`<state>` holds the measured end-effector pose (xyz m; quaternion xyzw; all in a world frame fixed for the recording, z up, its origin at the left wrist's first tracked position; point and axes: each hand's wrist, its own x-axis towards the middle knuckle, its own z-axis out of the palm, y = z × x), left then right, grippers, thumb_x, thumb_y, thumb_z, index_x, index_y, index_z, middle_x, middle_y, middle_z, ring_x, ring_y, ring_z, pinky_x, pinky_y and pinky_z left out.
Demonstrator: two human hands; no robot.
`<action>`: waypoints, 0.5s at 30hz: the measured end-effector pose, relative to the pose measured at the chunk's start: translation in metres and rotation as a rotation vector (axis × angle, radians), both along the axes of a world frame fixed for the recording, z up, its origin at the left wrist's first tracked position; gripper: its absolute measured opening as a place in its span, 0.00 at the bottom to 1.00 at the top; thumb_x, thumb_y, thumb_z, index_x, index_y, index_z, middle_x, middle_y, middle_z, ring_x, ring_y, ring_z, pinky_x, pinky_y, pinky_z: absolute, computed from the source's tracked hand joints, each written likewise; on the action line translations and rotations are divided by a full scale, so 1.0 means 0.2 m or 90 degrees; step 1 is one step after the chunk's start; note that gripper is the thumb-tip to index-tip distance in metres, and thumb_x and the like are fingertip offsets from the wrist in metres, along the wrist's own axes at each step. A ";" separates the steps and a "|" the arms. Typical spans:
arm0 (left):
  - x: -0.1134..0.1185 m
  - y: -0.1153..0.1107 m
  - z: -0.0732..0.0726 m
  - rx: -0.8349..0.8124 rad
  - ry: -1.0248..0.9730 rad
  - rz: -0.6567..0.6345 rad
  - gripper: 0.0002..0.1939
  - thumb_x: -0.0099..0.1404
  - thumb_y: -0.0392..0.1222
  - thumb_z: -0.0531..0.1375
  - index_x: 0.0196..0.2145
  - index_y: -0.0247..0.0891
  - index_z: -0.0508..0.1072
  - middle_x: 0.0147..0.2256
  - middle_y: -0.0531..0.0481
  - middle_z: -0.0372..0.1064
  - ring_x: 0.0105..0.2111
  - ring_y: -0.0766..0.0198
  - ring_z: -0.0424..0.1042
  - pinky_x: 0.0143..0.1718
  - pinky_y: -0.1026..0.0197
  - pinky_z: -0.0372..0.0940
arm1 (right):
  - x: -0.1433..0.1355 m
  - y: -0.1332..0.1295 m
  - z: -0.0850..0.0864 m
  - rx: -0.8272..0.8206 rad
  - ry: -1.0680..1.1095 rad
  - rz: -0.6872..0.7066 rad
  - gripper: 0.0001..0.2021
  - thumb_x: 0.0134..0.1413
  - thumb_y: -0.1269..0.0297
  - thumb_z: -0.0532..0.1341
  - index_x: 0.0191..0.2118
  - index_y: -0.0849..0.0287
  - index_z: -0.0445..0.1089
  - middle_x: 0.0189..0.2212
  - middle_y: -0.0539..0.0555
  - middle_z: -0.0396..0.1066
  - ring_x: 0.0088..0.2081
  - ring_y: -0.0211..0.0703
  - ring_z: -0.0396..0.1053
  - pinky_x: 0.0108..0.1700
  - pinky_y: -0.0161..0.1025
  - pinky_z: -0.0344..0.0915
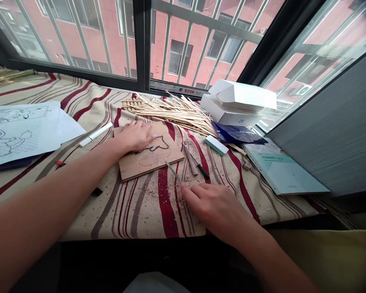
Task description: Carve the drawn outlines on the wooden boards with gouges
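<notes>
A square wooden board (129,171) lies on the striped cloth, with a dark animal-like outline and carved lines on its face. My left hand (137,136) rests on the board's upper left part, fingers stretched out, pressing on the surface. Closed around a slim metal carving tool (173,171), my right hand (212,203) is at the cloth's front, to the board's lower right. The tool's tip meets or nearly meets the board's right part; its handle is hidden in the fist. Just right of the board lie a wooden-handled tool (190,159) and a black-handled tool (203,171).
Wood crumbs dot the striped cloth (146,215). Thin wooden sticks (177,112) are heaped by the window, beside a white box (232,108). A green-white block (216,145) and a book (286,169) lie right; drawings on paper (15,134) and a white pen (96,134) lie left.
</notes>
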<state>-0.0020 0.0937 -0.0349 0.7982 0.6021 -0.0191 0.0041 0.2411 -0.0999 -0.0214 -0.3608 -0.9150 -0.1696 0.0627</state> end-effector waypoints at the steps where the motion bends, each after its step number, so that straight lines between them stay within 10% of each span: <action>1: 0.00 0.00 0.00 0.002 0.001 -0.004 0.37 0.74 0.61 0.40 0.70 0.34 0.56 0.66 0.30 0.58 0.67 0.39 0.58 0.66 0.42 0.55 | 0.00 0.00 0.00 -0.007 0.005 0.000 0.16 0.57 0.76 0.63 0.52 0.65 0.74 0.27 0.49 0.73 0.26 0.42 0.69 0.26 0.43 0.48; 15: 0.02 -0.03 0.03 -0.004 0.005 0.019 0.37 0.75 0.60 0.40 0.71 0.35 0.54 0.66 0.29 0.58 0.67 0.38 0.57 0.66 0.40 0.54 | -0.04 -0.02 0.03 -0.034 -0.010 -0.028 0.16 0.57 0.76 0.63 0.52 0.66 0.74 0.28 0.50 0.74 0.27 0.44 0.71 0.26 0.44 0.47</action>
